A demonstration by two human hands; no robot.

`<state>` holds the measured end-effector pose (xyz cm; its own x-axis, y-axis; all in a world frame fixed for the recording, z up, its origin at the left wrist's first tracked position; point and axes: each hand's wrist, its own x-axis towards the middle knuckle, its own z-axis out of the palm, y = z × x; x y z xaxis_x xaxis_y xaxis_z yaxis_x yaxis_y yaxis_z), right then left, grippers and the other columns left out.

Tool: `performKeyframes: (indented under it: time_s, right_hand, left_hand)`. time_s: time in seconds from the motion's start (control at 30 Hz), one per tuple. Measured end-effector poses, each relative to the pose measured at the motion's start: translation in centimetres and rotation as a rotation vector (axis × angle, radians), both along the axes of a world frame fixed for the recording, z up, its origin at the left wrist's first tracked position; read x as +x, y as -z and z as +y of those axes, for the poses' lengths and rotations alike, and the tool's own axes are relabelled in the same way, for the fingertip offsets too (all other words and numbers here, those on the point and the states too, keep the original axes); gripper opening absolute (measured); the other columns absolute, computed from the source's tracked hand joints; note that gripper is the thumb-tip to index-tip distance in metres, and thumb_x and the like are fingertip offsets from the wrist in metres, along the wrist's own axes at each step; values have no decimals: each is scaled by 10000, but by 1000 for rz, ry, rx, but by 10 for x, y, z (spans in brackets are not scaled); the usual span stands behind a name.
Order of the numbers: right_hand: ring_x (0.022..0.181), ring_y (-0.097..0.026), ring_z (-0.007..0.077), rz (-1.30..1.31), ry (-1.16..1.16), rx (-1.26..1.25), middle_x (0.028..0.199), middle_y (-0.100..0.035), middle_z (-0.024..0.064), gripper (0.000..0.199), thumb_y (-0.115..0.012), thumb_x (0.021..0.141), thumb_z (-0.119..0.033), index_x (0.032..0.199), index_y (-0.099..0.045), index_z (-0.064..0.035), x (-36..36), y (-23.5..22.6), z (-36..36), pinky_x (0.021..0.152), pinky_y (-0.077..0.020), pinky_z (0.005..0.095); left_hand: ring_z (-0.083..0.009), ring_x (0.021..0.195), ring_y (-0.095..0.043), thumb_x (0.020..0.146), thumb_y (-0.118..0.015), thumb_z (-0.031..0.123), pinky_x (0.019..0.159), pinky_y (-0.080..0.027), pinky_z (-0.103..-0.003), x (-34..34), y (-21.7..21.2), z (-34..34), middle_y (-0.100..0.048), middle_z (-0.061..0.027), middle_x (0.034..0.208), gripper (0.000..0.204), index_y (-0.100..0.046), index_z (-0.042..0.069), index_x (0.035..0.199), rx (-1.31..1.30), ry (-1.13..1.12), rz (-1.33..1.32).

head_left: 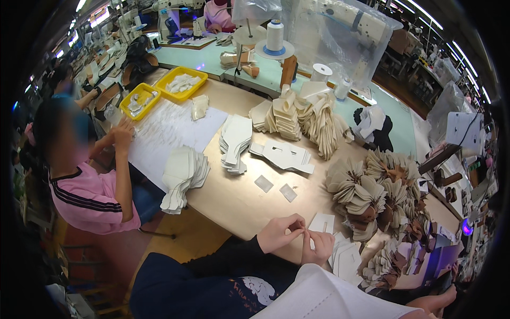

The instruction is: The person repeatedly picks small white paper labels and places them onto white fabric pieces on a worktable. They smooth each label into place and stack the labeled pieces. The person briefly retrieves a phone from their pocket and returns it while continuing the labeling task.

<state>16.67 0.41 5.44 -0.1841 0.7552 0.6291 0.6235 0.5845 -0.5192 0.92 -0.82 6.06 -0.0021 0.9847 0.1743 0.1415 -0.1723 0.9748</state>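
At the near edge of the table, my left hand [281, 233] and my right hand [317, 248] meet with thumbs and fingers pinched together. Whatever lies between the fingertips is too small to make out. Just behind my right hand lies a white cut piece with a slot [322, 221]; whether the fingers touch it I cannot tell. Beside that hand, loose white cut pieces [346, 258] overlap in a fan. Two small grey rectangular patches [263, 183] lie flat beyond my hands. Farther off is a stack of white slotted pieces [282, 156].
A co-worker in a pink shirt [90, 199] works at the left, near yellow trays [181, 85] of small white pieces. White shaped stacks [184, 176] and bundled beige pieces [284, 114] stand on the tan table [234, 204]. Brown-beige bundles [366, 191] crowd the right. Thread cones [274, 37] stand behind.
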Motion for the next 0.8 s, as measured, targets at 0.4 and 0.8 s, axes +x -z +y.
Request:
performKeyframes:
  time_s: [0.4, 0.8]
  right_hand:
    - [759, -578, 305, 201, 42, -277, 789, -599, 112, 111, -670, 845, -23, 787, -575, -25, 0, 11, -1, 771, -437, 400]
    - [781, -648, 238, 381, -85, -418, 830, -669, 126, 68, -719, 823, 24, 881, -685, 32, 8, -3, -2, 744, -489, 311]
  left_hand:
    - [-126, 791, -689, 904, -695, 65, 765, -550, -265, 11, -2, -2, -696, -62, 861, 117, -622, 2, 970, -88, 3, -102]
    - [-109, 817, -674, 917, -667, 47, 778, -549, -263, 5, -7, 1, -673, -46, 872, 89, -614, 9, 977, -141, 77, -181]
